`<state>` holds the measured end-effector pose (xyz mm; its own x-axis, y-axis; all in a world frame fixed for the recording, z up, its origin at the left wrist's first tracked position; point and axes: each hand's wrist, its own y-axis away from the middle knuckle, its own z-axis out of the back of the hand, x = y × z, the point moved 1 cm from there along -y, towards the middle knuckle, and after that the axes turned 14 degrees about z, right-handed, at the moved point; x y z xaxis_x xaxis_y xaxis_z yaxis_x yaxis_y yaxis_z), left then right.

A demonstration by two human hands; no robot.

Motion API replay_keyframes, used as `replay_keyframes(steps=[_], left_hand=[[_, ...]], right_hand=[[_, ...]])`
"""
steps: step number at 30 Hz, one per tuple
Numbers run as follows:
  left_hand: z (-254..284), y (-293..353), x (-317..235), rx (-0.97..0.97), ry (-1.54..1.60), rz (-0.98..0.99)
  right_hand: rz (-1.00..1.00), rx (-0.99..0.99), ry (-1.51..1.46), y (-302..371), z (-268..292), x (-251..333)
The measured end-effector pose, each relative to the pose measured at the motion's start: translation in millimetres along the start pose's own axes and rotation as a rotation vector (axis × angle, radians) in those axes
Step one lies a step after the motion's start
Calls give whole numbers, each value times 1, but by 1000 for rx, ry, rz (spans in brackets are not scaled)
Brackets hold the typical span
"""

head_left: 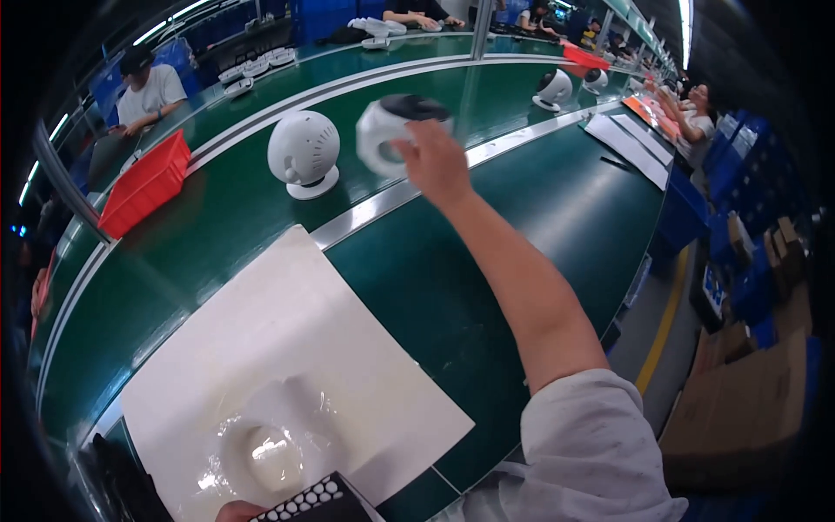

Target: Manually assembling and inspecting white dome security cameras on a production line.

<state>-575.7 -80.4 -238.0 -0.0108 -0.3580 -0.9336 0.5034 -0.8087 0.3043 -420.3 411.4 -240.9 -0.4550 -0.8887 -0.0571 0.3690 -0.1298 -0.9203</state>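
At the near edge of the white board (261, 300), my left hand (237, 511) shows only a little, beside a black piece with white dots (313, 500); I cannot tell whether its fingers grip it. A glossy, round-hollowed form (278, 439) lies on the board toward its near corner, slick-looking, probably easiest taken by its rim.

My right arm reaches over the green worktable (417, 287) to its far edge. There my right hand (437, 165) has thumb and fingers curled at the right side of a white rounded device (374, 143) with a dark top. Blur hides whether they are clamped on it. The device is just beyond the metal strip (370, 211), over the conveyor (230, 213). I judge its shell stiff, smooth, fairly light and easily scuffed, so a broad hold around the body looks safer than fingertips on the dark face.

Just left of it, near the conveyor's strip-side edge, a second white device (296, 148) stands upright on its round foot.
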Motion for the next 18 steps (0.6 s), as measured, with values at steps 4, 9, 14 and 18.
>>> replay_keyframes(steps=[4,9,14,18], left_hand=[[-8,-4,8,-45,-89,-147],[-15,8,-9,-44,-381,-696],[-26,14,-18,29,-383,-758],[-24,36,-3,-158,-266,-549]], right_hand=[[-242,37,-803,-30,59,101],[-387,422,-1589,-50,109,214],[-214,784,-1440,-29,86,258],[-184,751,-1463,-27,70,260]])
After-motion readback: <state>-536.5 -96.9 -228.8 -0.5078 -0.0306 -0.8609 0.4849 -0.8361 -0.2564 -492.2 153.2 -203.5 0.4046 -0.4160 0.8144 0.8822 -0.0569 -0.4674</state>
